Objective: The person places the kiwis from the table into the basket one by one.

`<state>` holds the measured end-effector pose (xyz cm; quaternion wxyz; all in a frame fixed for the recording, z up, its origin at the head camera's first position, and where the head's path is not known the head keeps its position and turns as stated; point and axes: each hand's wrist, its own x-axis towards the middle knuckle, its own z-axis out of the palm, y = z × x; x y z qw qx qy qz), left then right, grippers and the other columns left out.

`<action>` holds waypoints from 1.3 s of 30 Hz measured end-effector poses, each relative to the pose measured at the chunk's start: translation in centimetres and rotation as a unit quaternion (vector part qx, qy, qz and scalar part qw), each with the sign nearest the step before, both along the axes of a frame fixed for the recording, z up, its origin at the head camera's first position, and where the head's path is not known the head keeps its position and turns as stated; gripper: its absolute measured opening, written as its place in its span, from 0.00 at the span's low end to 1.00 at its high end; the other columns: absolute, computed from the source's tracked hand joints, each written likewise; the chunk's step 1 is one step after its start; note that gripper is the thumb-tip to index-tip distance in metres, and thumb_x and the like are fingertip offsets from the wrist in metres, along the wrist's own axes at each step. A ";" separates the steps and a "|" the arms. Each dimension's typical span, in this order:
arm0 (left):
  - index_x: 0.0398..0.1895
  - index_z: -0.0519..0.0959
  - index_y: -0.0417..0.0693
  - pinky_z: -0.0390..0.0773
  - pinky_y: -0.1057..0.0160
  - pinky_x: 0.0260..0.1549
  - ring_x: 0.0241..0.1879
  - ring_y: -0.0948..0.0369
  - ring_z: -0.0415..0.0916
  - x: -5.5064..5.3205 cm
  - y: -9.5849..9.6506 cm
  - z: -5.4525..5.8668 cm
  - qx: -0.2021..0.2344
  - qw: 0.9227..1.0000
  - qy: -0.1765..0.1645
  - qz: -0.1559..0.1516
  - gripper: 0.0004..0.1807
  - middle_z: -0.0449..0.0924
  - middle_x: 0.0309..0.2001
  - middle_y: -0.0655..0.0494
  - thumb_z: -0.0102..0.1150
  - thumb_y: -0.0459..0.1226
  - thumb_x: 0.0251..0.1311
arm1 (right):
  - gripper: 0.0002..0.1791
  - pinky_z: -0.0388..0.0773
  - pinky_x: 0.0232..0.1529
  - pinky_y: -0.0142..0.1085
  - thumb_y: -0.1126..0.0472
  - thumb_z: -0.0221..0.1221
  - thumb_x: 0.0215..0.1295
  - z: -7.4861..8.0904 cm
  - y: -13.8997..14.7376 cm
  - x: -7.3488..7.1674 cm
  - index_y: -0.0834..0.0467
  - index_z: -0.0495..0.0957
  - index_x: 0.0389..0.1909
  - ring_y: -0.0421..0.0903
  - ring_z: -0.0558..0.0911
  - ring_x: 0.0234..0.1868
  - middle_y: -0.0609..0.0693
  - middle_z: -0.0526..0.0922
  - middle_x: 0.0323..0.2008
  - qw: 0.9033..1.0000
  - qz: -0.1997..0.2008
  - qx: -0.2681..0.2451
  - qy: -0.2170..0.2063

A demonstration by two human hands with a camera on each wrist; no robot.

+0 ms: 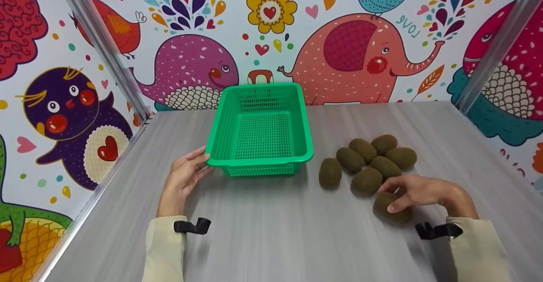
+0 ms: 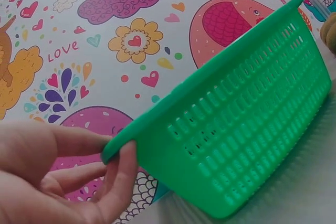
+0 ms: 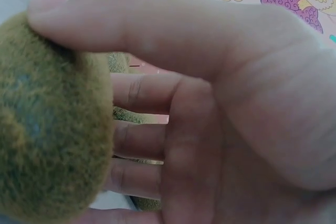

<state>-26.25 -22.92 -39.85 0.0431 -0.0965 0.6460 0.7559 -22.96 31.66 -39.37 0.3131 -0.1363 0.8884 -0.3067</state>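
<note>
A green plastic basket [image 1: 263,162] with slotted sides stands at the middle back of the table, and nothing lies inside it. My left hand [image 1: 185,176] pinches its near left corner; in the left wrist view the thumb and fingers [image 2: 126,174] meet around the rim [image 2: 157,111]. At the right, my right hand [image 1: 418,193] grips a brown fuzzy kiwi [image 1: 384,212], thumb on one side and fingers round the other. The right wrist view shows this kiwi [image 3: 50,129] close up, partly covered by the thumb [image 3: 105,22]. Several more kiwis [image 1: 367,181] lie grouped just beyond that hand.
One kiwi [image 1: 330,173] lies at the group's left edge, between it and the basket. The grey wood-grain table [image 1: 271,231] is bounded by walls with cartoon animals [image 1: 195,61] and metal corner posts [image 1: 500,44]. Black bands [image 1: 193,226] circle both sleeved wrists.
</note>
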 end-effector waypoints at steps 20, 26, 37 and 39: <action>0.77 0.58 0.39 0.82 0.74 0.44 0.41 0.72 0.79 0.3 0.2 0.4 -0.035 0.999 -0.009 -0.015 0.33 0.58 0.74 0.40 0.54 0.30 0.71 | 0.27 0.78 0.51 0.39 0.50 0.66 0.64 1.0 -1.4 0.0 0.56 0.75 0.61 0.53 0.72 0.55 0.56 0.77 0.55 0.991 -0.036 -0.084 0.102; 0.76 0.60 0.39 0.83 0.73 0.42 0.41 0.71 0.79 0.1 0.2 0.3 -0.032 0.999 -0.007 -0.009 0.32 0.61 0.71 0.42 0.54 0.30 0.71 | 0.26 0.81 0.47 0.34 0.51 0.67 0.63 0.8 -2.1 -0.2 0.57 0.75 0.59 0.52 0.75 0.51 0.57 0.78 0.53 0.985 -0.049 -0.113 0.124; 0.76 0.60 0.39 0.83 0.73 0.43 0.41 0.72 0.80 0.1 0.4 0.2 -0.044 0.999 -0.005 -0.005 0.32 0.64 0.69 0.42 0.55 0.31 0.71 | 0.31 0.83 0.45 0.38 0.50 0.66 0.66 1.1 -3.4 -0.5 0.64 0.73 0.64 0.46 0.78 0.47 0.60 0.77 0.55 0.973 -0.143 -0.150 0.099; 0.76 0.60 0.40 0.84 0.72 0.43 0.41 0.72 0.80 0.1 0.4 0.2 -0.042 0.999 -0.008 -0.003 0.32 0.64 0.69 0.42 0.55 0.31 0.71 | 0.33 0.84 0.45 0.38 0.49 0.65 0.66 1.2 -3.5 -0.6 0.64 0.72 0.66 0.45 0.78 0.47 0.59 0.76 0.56 0.970 -0.163 -0.161 0.087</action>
